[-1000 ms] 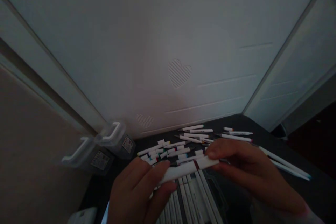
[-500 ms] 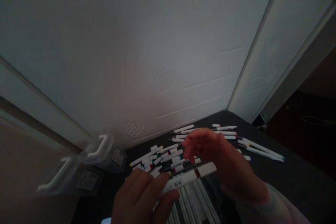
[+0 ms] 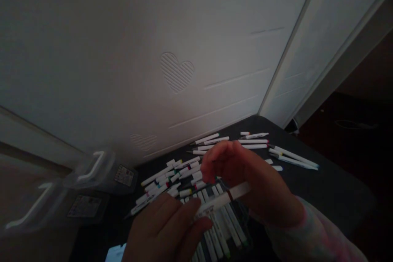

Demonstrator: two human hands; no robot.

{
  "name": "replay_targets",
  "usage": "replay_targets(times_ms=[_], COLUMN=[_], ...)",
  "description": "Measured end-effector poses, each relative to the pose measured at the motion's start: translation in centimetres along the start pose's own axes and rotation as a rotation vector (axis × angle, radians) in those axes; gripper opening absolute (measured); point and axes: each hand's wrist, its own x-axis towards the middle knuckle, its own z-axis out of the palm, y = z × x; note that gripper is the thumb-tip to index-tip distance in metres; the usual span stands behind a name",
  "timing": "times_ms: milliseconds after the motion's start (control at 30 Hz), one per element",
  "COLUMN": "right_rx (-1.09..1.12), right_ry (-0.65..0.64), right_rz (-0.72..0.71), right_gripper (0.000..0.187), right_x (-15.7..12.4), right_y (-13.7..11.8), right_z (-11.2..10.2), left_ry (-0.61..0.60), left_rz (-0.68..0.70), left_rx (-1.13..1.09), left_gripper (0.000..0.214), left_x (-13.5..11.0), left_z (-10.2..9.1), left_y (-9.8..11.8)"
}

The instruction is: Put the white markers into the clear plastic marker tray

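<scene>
dark table point(image 3: 325, 190), white wall point(image 3: 123, 49); left fingers point(image 3: 184, 217) grip marker point(image 3: 225, 197); right fingers point(image 3: 215, 159), cannot tell.

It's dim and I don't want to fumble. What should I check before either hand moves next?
1. Left hand grips the white marker: ok.
2. Marker's cap fully seated: cannot tell.
3. Right hand empty: cannot tell; its fingers curl down over the loose markers.
4. Packed row of markers below the hands lies parallel: ok.
5. Light enough to read colour bands: not ok, very dim.
</scene>
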Motion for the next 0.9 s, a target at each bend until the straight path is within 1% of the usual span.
replay_targets(times_ms=[67,200,333,433,500,567,633,700,833,900], right_rx=[-0.057,-0.176,-0.204,-0.166,-0.070,0.057,0.140,0.134,0.021,-0.005], right_ry=[-0.019,-0.076,-0.119,-0.122,-0.135,-0.157,-0.173,-0.171,-0.143,-0.137], right_rz=[-0.001,-0.020,0.001,0.038,0.081,0.124,0.155,0.156,0.141,0.153], right_gripper=[0.033,0.033,0.031,0.031,0.030,0.029,0.029,0.029,0.028,0.029], right_x=[-0.3,-1.0,-1.2,-1.1,-1.0,-0.9,-0.8,-0.8,-0.9,-0.9], right_y=[-0.3,-0.6,-0.6,-0.5,-0.4,-0.4,-0.3,-0.2,0.1,0.1], right_z=[-0.1,-0.1,0.1,0.2,0.3,0.3,0.3,0.3,0.4,0.5], left_ry=[-0.023,-0.019,-0.013,0.041,0.052,0.039,0.049,0.042,0.033,0.074], left_rz=[0.006,-0.042,-0.072,-0.071,-0.060,-0.074,-0.086,-0.086,-0.079,-0.075], left_rx=[-0.005,-0.031,-0.053,-0.066,-0.071,-0.067,-0.074,-0.097,-0.085,-0.047], left_gripper=[0.026,0.028,0.027,0.026,0.026,0.024,0.024,0.024,0.022,0.020], left_x=[0.2,0.4,0.3,0.2,0.2,0.3,0.5,0.6,0.6,0.4], left_z=[0.0,-0.2,-0.4,-0.4,-0.5,-0.5,-0.6,-0.7,-0.8,-0.7], left_y=[0.3,0.9,1.2,1.4,1.4,1.4,1.5,1.5,1.5,1.6])
